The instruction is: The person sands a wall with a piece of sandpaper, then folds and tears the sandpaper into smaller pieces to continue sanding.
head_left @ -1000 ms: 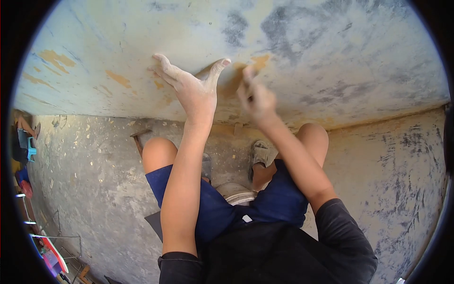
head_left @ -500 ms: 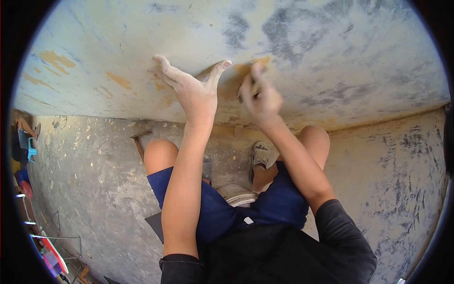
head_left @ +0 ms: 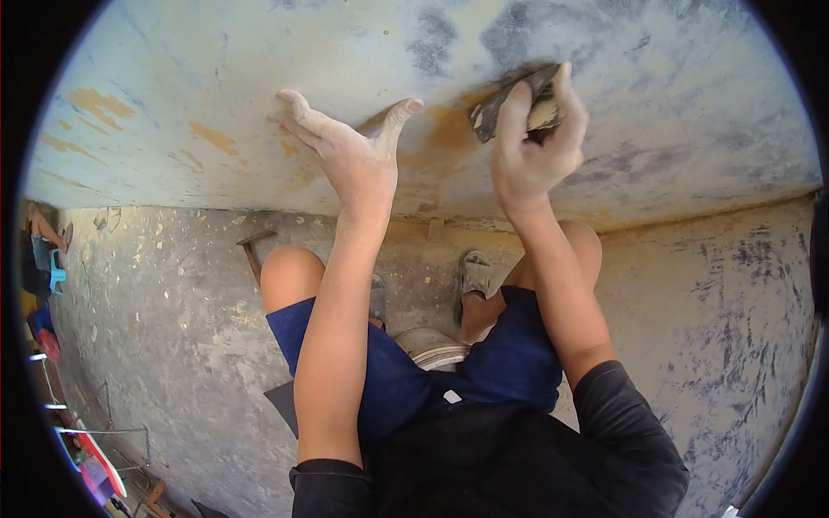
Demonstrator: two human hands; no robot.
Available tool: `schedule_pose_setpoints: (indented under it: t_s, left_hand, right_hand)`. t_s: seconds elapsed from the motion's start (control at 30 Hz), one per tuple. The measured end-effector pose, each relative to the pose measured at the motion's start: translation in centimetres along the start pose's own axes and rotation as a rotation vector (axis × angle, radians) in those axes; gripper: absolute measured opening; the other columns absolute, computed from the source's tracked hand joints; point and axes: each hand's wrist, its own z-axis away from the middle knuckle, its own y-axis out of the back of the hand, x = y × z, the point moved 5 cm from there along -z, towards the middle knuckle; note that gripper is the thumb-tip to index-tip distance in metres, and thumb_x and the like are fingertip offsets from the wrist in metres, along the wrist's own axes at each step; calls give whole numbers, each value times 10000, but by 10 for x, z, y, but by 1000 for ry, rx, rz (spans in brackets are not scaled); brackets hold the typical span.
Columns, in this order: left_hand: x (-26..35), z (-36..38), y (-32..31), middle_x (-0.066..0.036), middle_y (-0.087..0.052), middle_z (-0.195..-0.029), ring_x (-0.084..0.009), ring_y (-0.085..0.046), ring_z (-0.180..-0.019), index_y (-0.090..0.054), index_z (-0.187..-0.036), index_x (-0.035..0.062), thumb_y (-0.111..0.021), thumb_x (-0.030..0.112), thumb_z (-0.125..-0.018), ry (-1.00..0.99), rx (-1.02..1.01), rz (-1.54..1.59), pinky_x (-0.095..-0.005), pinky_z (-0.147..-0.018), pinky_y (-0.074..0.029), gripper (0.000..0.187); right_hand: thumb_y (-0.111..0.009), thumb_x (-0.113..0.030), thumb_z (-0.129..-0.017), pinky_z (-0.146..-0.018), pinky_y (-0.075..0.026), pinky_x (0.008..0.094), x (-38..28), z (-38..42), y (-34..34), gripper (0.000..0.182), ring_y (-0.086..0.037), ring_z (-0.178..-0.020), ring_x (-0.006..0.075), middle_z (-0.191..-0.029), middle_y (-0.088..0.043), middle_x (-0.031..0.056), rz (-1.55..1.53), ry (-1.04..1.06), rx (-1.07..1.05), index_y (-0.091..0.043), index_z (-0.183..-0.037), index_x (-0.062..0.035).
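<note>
A pale, mottled wall panel (head_left: 199, 60) with grey smudges and orange-brown patches fills the top of the view. My left hand (head_left: 350, 160), coated in white dust, rests against it with thumb and fingers spread, holding nothing. To its right, my right hand (head_left: 537, 147) grips a flat, dark scraper (head_left: 490, 112) between thumb and fingers, its face close against the panel beside an orange-brown patch. Part of the scraper, smeared with a cream-coloured substance, is hidden by the fingers.
A round bucket (head_left: 432, 347) stands between my legs. On the worn concrete floor (head_left: 199, 345) lies a hammer-like tool (head_left: 250, 250) by my left knee. At the far left are a blue stool (head_left: 57, 272), a person's bare leg (head_left: 47, 226) and metal frames (head_left: 108, 431).
My right hand has moved up and to the right across the panel with the scraper, which shows more clearly now. My left hand has stayed in nearly the same place.
</note>
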Motion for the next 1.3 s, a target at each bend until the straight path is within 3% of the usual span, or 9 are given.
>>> schedule_pose_setpoints:
  t_s: [0.13, 0.27, 0.33, 0.53, 0.7, 0.97, 1.07, 1.17, 1.3]
  left_hand:
    - [-1, 0, 1, -460, 14, -1635, -654, 27, -1530, 72, -1585, -152, -875, 655, -760, 8, -6, -31, -703, -1262, -85, 1493]
    - [3, -3, 2, -457, 8, -1636, -660, 20, -1527, 73, -1589, -144, -873, 669, -750, 19, -6, 13, -710, -1258, -84, 1504]
    - [-2, 2, 2, -458, 7, -1636, -663, 17, -1525, 76, -1590, -143, -870, 679, -745, 42, -16, 20, -713, -1257, -82, 1512]
    - [-1, 2, 1, -454, 0, -1633, -659, 28, -1528, 62, -1591, -132, -873, 666, -749, 15, -3, -5, -709, -1258, -84, 1491]
    - [-2, 1, 1, -458, 11, -1632, -658, 27, -1529, 64, -1586, -137, -883, 661, -739, -25, 10, -31, -727, -1246, -100, 1500]
    - [-1, 1, 0, -453, 23, -1636, -668, 67, -1522, 43, -1588, -126, -890, 639, -747, 2, -3, 23, -727, -1246, -96, 1470]
    - [-6, -1, 1, -455, 19, -1633, -666, 63, -1523, 39, -1588, -126, -894, 638, -743, 7, 10, 15, -727, -1245, -105, 1472]
    - [-4, 3, -1, -451, -9, -1628, -650, 24, -1530, 23, -1588, -124, -896, 628, -749, 3, 7, -6, -714, -1246, -128, 1454]
    - [-1, 0, 4, -418, -157, -1582, -589, -167, -1508, -68, -1587, -117, -878, 592, -805, -87, 94, -29, -658, -1219, -238, 1330]
  right_hand:
    - [-738, 95, -901, -484, -488, 262, 10, 94, -12, 445, -548, -558, 77, -724, -617, 6, 32, 202, -637, -651, -1337, 75]
    - [-736, 99, -888, -475, -487, 270, 3, 63, -21, 469, -549, -539, 93, -703, -601, 13, -59, 202, -521, -644, -1347, 84]
    - [-769, 95, -855, -544, -539, 279, 0, 11, -3, 471, -611, -604, 112, -862, -723, 64, 129, 111, -27, -667, -1312, 41]
    - [-751, 92, -851, -476, -485, 268, 7, 103, -18, 547, -561, -559, 95, -712, -614, 31, -18, 198, -685, -637, -1385, 63]
    - [-745, 95, -866, -492, -495, 261, -13, 6, -2, 539, -568, -568, 102, -744, -644, 25, 123, 179, -129, -646, -1392, 37]
    - [-773, 59, -859, -537, -560, 299, 9, 97, -18, 556, -628, -611, 129, -854, -705, 44, 30, 154, -709, -639, -1398, 39]
    - [-761, 81, -858, -513, -532, 293, -7, 18, -9, 532, -607, -597, 119, -786, -667, 31, 49, 253, -172, -632, -1374, 85]
    - [-755, 93, -854, -520, -534, 302, -1, 20, 3, 558, -588, -590, 122, -745, -631, 31, 79, 92, -100, -627, -1396, 66]
    - [-755, 93, -849, -533, -530, 312, 8, 106, -10, 605, -580, -606, 125, -726, -598, 43, 50, 223, -680, -611, -1433, 35]
